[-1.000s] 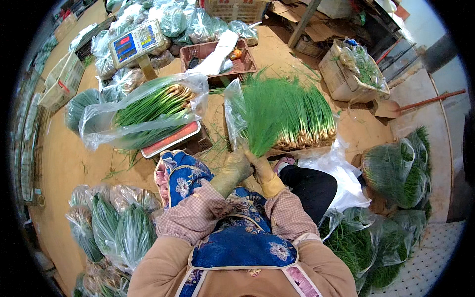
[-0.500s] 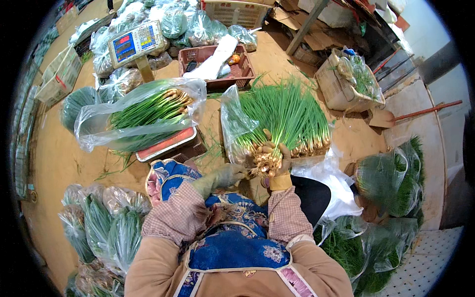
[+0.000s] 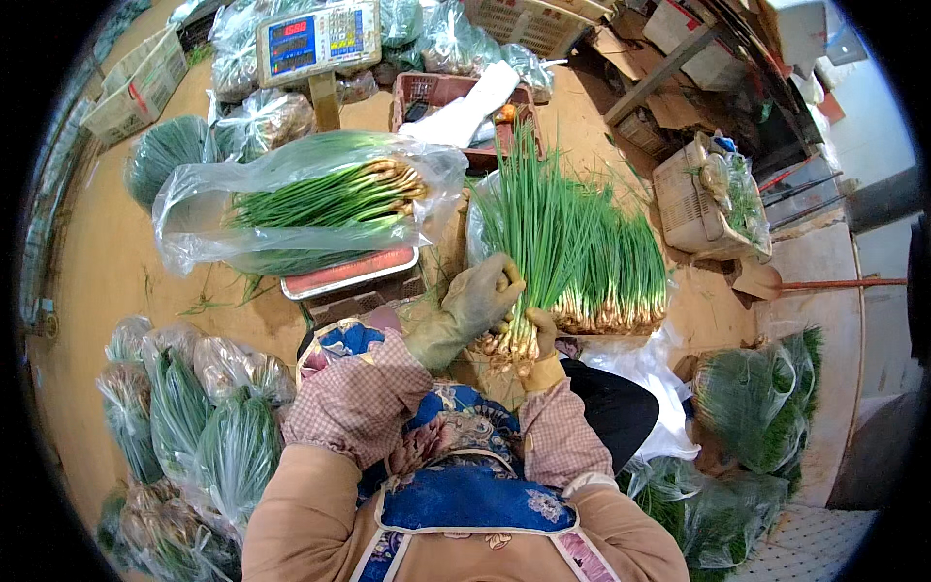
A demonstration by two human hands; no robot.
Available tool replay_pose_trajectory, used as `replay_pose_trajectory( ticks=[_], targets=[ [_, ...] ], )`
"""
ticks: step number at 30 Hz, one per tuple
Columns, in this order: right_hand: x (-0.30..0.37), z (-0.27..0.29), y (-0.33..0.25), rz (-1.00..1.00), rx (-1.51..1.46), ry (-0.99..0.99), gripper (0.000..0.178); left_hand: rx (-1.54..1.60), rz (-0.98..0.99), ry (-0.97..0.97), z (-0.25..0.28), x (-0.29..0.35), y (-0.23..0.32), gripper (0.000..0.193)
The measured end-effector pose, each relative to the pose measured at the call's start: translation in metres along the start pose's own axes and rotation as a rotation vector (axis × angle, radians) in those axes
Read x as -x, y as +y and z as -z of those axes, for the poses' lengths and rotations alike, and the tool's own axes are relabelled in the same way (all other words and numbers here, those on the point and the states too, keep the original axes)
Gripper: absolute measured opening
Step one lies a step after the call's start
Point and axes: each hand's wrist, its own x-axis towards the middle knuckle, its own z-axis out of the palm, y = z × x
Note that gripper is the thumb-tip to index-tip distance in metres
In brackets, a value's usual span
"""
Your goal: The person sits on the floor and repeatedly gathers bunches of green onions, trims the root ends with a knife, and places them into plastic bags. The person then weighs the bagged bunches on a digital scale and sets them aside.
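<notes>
My right hand (image 3: 543, 341), gloved, grips a bunch of spring onions (image 3: 529, 247) low on the stems, with the roots toward me and the green leaves pointing away. At the bunch's left edge, my left hand (image 3: 485, 296) in a dirty grey-green glove has its fingers curled in a pinch against the stems. What they pinch, if anything, is too small to make out. Just right of the bunch lies a row of loose spring onions (image 3: 621, 281), roots toward me. More spring onions (image 3: 339, 199) lie in an open clear plastic bag (image 3: 194, 228) on the scale's tray (image 3: 354, 276) to the left.
Behind the bag stands the scale's display (image 3: 318, 44). A brown crate (image 3: 409, 89) holds a white roll-like item. Bagged greens (image 3: 199, 427) lie at left, more bagged greens (image 3: 756, 398) at right. At the right are a beige crate (image 3: 693, 204), a shovel (image 3: 761, 281) and white plastic bags (image 3: 645, 388).
My left hand has risen from below the roots to the stems' left side. My right hand still holds the bunch, now more upright. The whole view has shifted, moving the surroundings rightward.
</notes>
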Motion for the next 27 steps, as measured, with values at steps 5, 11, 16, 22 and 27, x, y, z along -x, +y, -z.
replay_pose_trajectory(
  ticks=[5,11,16,22,27],
  targets=[
    [-0.004,0.003,0.009,-0.013,-0.119,-0.053,0.051,0.026,-0.236,0.289,0.018,-0.009,-0.012,0.017],
    [-0.005,-0.023,0.013,0.023,0.043,0.101,0.032,0.141,0.287,-0.110,0.014,-0.006,0.000,0.018],
    [-0.001,-0.005,0.011,-0.026,-0.039,0.069,0.035,-0.095,0.018,0.109,0.016,-0.007,-0.023,0.015],
    [0.005,0.001,0.001,-0.047,-0.091,-0.035,0.072,-0.654,-0.135,0.448,0.044,-0.010,-0.009,0.020],
    [0.016,0.007,-0.004,-0.034,-0.103,-0.033,0.073,-1.019,0.081,-0.066,0.049,-0.005,0.003,0.031]
  ],
)
